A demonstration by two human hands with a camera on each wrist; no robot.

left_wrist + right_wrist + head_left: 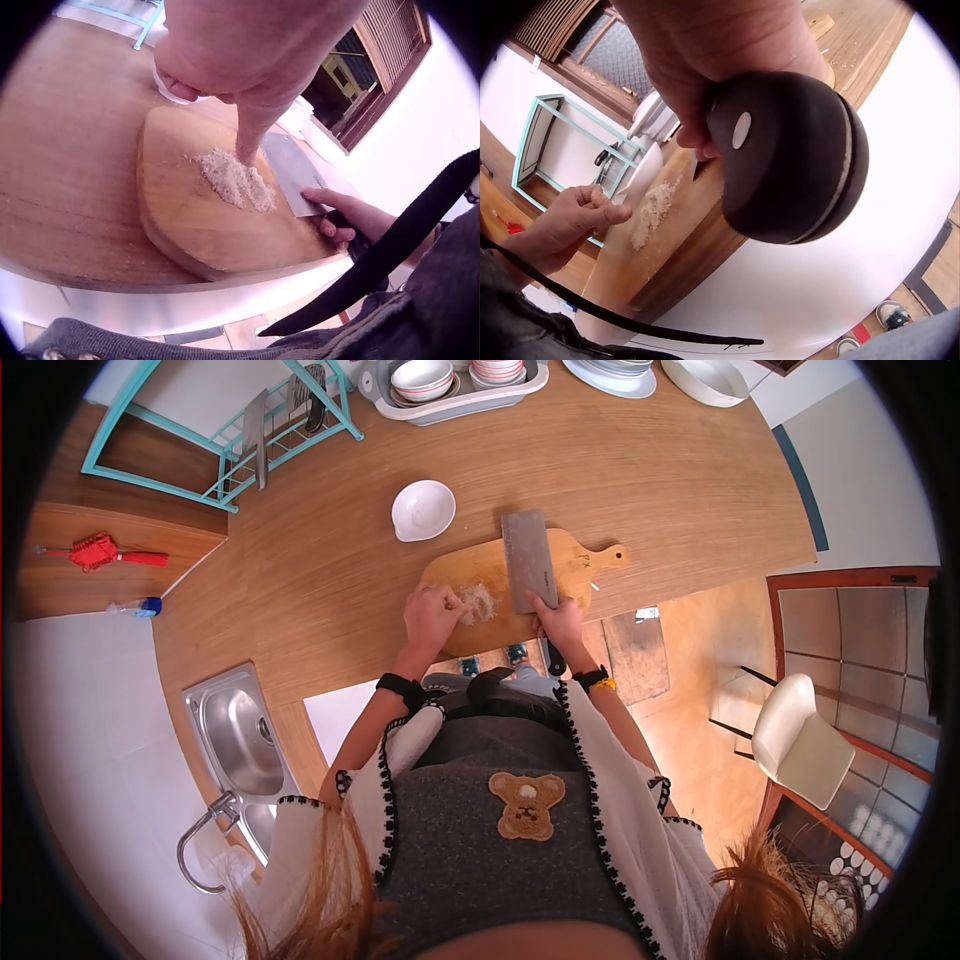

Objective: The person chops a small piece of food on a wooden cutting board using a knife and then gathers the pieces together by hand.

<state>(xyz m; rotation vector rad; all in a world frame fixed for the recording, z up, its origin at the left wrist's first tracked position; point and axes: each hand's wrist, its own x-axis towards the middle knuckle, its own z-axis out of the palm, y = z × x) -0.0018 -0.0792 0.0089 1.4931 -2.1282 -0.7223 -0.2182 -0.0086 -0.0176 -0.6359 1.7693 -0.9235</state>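
Note:
A cleaver (528, 560) with a broad grey blade and black handle (787, 157) lies across the wooden cutting board (572, 563). My right hand (562, 622) grips it where handle meets blade, one finger along the blade in the left wrist view. On the board's left half sits a loose pile of pale, finely chopped crumbs (232, 180). Just left of the pile, my left hand (432, 618) hovers over the board with fingers curled and thumb extended. Crumbs cling to its curled fingers (598, 196) in the right wrist view.
A white spouted bowl (424, 510) stands behind the board. Farther back are a dish tub (455, 405) with bowls, stacked plates (612, 375) and a turquoise rack (222, 455). A sink (240, 730) is at left, a chair (800, 740) at right.

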